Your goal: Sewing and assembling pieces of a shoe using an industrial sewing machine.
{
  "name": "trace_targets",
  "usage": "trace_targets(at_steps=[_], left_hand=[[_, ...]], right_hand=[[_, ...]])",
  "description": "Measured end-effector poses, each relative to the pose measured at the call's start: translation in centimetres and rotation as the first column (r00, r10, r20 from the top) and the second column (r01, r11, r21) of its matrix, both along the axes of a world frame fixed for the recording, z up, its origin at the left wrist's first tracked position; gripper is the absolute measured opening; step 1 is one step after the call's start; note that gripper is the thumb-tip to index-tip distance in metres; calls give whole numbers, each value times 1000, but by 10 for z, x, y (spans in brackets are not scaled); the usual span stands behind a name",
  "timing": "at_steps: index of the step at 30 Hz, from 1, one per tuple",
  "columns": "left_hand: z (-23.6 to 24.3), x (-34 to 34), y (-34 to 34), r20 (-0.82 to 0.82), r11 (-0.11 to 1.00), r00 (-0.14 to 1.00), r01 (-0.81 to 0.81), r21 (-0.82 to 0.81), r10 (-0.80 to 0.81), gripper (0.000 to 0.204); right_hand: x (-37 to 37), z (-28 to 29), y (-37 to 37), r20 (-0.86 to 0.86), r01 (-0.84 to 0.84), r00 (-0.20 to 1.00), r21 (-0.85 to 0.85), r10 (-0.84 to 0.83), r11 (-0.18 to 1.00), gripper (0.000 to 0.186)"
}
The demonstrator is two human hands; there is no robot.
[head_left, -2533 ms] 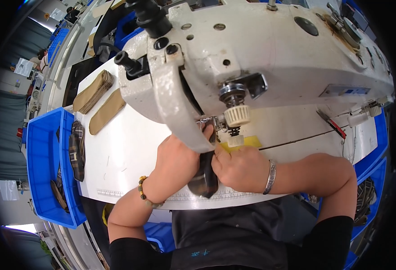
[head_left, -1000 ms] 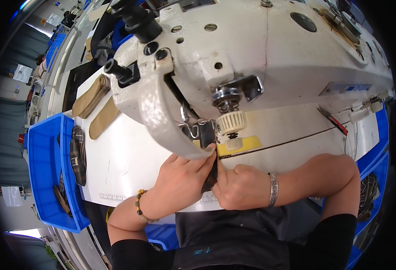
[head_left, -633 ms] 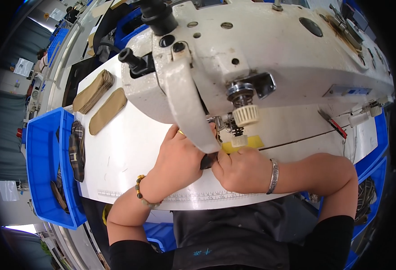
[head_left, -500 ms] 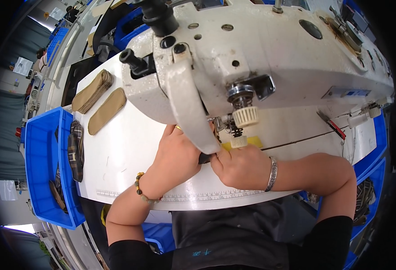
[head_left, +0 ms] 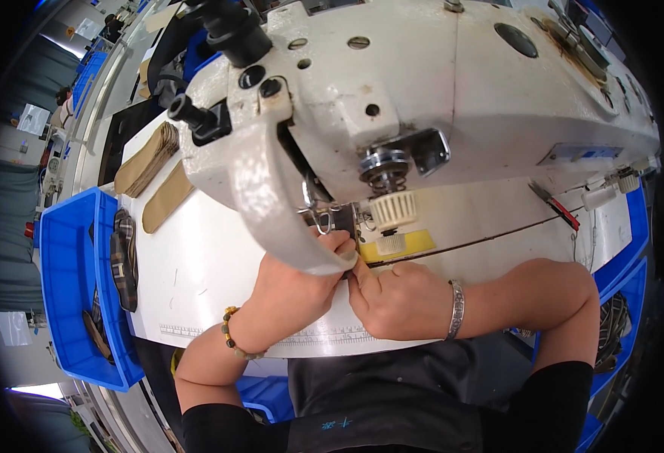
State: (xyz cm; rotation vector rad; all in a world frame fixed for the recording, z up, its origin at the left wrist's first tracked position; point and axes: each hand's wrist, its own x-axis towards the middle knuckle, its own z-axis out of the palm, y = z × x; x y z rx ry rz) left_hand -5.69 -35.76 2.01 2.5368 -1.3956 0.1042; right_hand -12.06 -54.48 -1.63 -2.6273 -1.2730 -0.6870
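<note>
A white table (head_left: 207, 275) curves along its near edge, where a printed ruler strip (head_left: 332, 336) runs; a broad stretch of white surface lies left of the hands, and a narrower one between them and the near edge. Far side, a large sewing machine (head_left: 332, 113) crosses above, leaving little room around the fingers.

The left hand (head_left: 298, 283) bends its fingers down onto a dark cloth piece (head_left: 343, 220), which lies under the machine's foot; the machine's curved guard covers part of this hand, so I cannot tell whether it pinches or only presses. The right hand (head_left: 400, 300) is curled, thumb and forefinger closed together on the cloth's near right edge.

Counted on the table: one yellow strip (head_left: 415, 241), one pair of red-handled snips (head_left: 557, 205) far right, one stack of tan pieces (head_left: 145, 162) and one single tan piece (head_left: 167, 198), far left. One blue bin (head_left: 68, 287) stands against the left edge.
</note>
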Motion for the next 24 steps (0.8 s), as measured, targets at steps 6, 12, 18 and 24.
trace_targets(at_steps=[6, 12, 18, 24], left_hand=[[0, -1, 0, 15, 999, 1000, -5, -49, 5, 29], [-1, 2, 0, 38, 999, 999, -14, -33, 16, 35], [-10, 19, -3, 46, 995, 995, -83, -62, 86, 39], [-13, 28, 3, 104, 988, 988, -99, -119, 112, 38]], right_hand=[[-1, 1, -1, -51, -7, 999, -32, 6, 999, 29], [0, 1, -2, -41, 12, 999, -62, -15, 998, 26], [19, -4, -6, -27, 76, 997, 65, -74, 995, 24], [31, -9, -11, 38, 74, 996, 91, -78, 993, 23]])
